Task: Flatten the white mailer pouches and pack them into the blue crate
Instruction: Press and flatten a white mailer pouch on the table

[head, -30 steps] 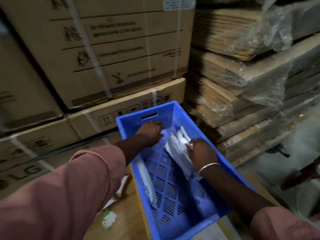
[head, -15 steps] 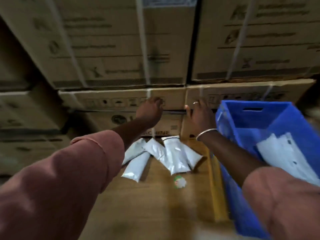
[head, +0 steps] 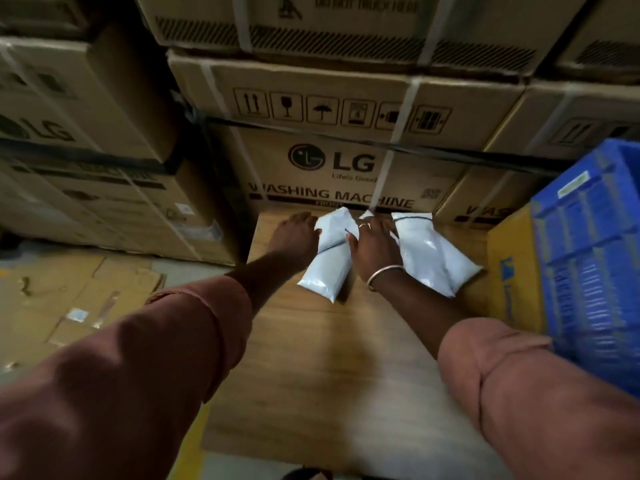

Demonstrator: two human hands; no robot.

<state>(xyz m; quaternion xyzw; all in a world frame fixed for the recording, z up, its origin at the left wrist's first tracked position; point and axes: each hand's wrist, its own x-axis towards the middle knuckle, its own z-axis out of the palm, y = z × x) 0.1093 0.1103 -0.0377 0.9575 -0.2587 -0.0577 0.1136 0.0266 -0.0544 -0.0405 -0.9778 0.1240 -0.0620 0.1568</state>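
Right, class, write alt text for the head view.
A person's left hand and right hand reach to white plastic mailer pouches on a wooden tabletop, before stacked brown cardboard boxes. A blue plastic crate stands at the right.

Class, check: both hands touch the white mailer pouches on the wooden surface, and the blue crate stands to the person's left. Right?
Wrong side: the head view shows the blue crate to the person's right. The left hand and right hand do touch the white mailer pouches on the wooden surface.
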